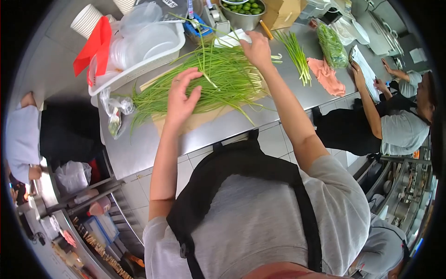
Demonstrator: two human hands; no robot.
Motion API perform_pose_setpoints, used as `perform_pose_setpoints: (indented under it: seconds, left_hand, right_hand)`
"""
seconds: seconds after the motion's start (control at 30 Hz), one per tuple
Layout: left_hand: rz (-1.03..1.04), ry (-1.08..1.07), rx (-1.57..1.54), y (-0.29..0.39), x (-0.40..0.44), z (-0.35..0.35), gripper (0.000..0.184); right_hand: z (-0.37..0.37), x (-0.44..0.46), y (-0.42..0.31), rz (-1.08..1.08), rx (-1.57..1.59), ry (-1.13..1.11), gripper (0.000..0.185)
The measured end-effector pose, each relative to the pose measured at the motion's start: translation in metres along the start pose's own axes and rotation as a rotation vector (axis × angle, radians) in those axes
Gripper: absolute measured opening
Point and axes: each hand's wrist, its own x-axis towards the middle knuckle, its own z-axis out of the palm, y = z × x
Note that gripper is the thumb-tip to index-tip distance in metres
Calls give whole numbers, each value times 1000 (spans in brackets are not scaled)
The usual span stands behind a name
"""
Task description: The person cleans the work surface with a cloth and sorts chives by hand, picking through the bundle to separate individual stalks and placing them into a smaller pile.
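Note:
A wide heap of long green chives (223, 76) lies across brown paper (186, 125) on the steel table, with many pale ends toward the right. My left hand (183, 95) rests on the left part of the heap, its fingers apart and thumb out. At the heap's far edge is my right hand (256, 49), beside a white paper (232, 38). Its fingers are slightly bent and apart, their tips partly hidden. A few loose stalks stick up beyond the heap. A smaller green bunch (297, 58) lies to the right.
A white basket (139, 65) of plastic lids stands at the left, near a knotted plastic bag (116, 109). Farther back are a metal bowl (244, 19) of green fruit and a tape dispenser (216, 18). A pink cloth (326, 76) lies right; a co-worker (371, 116) writes there.

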Motion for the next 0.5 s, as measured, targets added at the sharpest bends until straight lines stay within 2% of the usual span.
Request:
perform_pose_setpoints:
  seconds: [0.03,0.07,0.13,0.2,0.27,0.37,0.43,0.47,0.5]
  left_hand:
    - [115,-24,251,0,4,6,32]
    - [231,-46,502,0,7,11,36]
    - [221,-82,545,-4,8,20,40]
    - [159,-92,695,-10,6,25,40]
    - [160,-77,739,-13,3,27,39]
    - [139,-52,777,-12,-4,26,36]
    - [117,-35,776,-12,-5,25,34]
    - [111,-15,735,-13,-4,24,32]
    - [102,4,695,-14,-4,22,31]
  right_hand:
    - [4,4,9,166,-74,93,24]
    - [5,6,13,171,-77,100,24]
    - [9,9,20,121,-86,7,25]
    - [4,11,15,82,-82,60,25]
    - [2,15,12,41,-72,107,25]
    - [8,17,15,-38,-70,14,25]
    - [19,18,17,100,44,-222,29]
    - [24,17,18,100,49,-224,29]
    - [30,15,19,-67,67,-189,29]
